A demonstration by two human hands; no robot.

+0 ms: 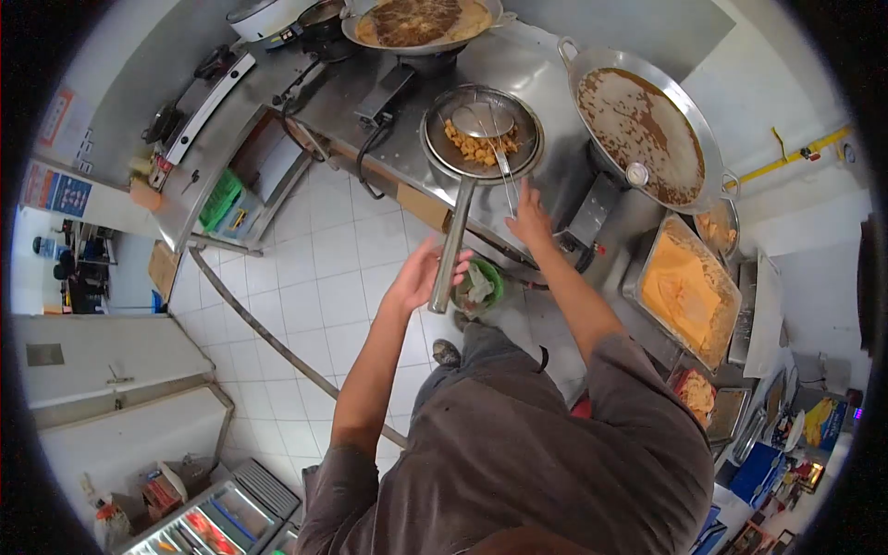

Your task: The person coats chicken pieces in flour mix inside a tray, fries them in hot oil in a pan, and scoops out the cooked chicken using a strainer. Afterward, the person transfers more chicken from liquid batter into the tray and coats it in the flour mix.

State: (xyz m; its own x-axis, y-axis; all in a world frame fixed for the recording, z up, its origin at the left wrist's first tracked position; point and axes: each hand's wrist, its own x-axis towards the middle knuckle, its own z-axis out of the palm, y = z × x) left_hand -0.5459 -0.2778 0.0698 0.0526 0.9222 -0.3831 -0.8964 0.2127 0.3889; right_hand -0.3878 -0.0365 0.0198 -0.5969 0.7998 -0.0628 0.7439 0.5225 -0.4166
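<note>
A large round strainer (433, 148) with a long, thick metal handle (451, 242) rests over a metal pot (537, 165) on the steel counter. Golden-brown fried pieces (460, 145) lie in its mesh. My left hand (421, 275) is around the lower part of that handle, the fingers passing behind it. Inside the strainer, on top of the pieces, lies a smaller wire skimmer (483, 118). Its thin handle reaches down to my right hand (531, 222), which closes on the end with the index finger stretched forward.
A wide pan of foaming oil (647, 129) stands to the right, another pan (421, 23) at the back. A tray of orange-coloured powder (684, 291) sits on the right. Below the counter's edge is a green bin (488, 287). A hose (277, 338) crosses the tiled floor.
</note>
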